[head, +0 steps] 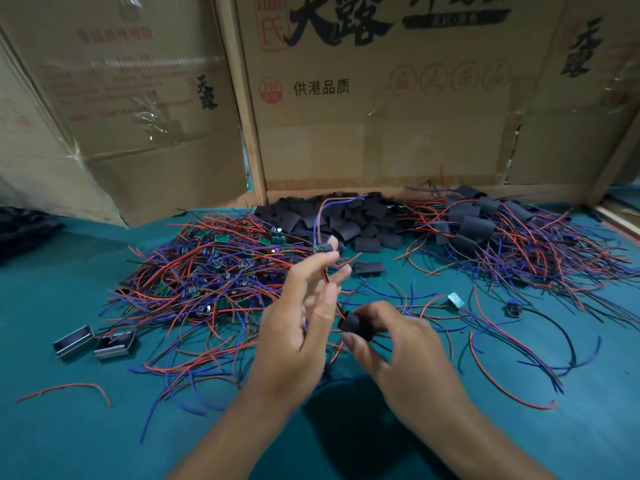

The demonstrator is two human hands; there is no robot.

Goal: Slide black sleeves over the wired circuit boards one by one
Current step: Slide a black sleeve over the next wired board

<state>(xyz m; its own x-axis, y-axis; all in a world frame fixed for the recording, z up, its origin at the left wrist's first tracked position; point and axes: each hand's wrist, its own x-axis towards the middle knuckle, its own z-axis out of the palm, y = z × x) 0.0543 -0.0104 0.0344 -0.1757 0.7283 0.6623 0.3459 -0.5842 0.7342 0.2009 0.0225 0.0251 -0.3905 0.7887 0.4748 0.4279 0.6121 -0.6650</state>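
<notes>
My left hand (304,306) pinches a small wired circuit board (322,247) between thumb and fingertips, raised above the table; its purple and brown wires arc up behind it and its red and black wires run down toward my right hand. My right hand (398,341) grips a black sleeve (356,325) with those lower wires passing through it. A heap of bare wired boards (214,268) lies at the left. Loose black sleeves (346,216) are piled at the back centre. Sleeved boards (485,223) with their wires lie at the right.
Teal cloth (104,427) covers the table. Two small metal-edged boxes (93,341) lie at the left front. A lone sleeve (367,267) and two stray boards (456,300) lie near the middle. Cardboard walls (381,116) stand behind. Loose wires are scattered in front.
</notes>
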